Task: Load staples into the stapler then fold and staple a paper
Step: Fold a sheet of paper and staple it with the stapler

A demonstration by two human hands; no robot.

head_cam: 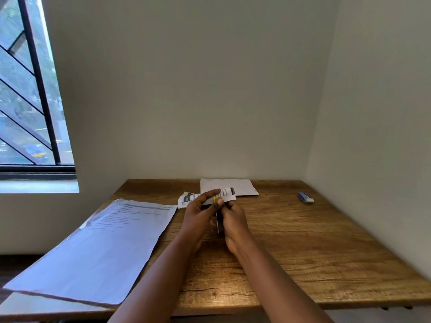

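Both hands meet over the middle of the brown wood-grain desk (pixel 303 252), raised a little above its top. Left hand (pixel 198 217) has fingers curled, thumb on top, pinching a small folded white printed paper slip (pixel 227 194) with black blocks of print. The slip runs left to right across both hands, its ends sticking out either side. Right hand (pixel 235 223) is curled too, fingers wrapped round a dark slim stapler (pixel 217 223), seen edge-on between the palms; a small yellow part (pixel 214 199) shows at its top, right at the slip's lower edge. Can't tell if the stapler's mouth is over the paper.

Large white printed sheet (pixel 93 248) lies along the desk's left edge, its near-left part overhanging. A white blank folded sheet (pixel 229 186) lies at the far edge, behind the hands. A small blue-and-white staple box (pixel 305 197) sits near the far right corner, well apart from everything else.
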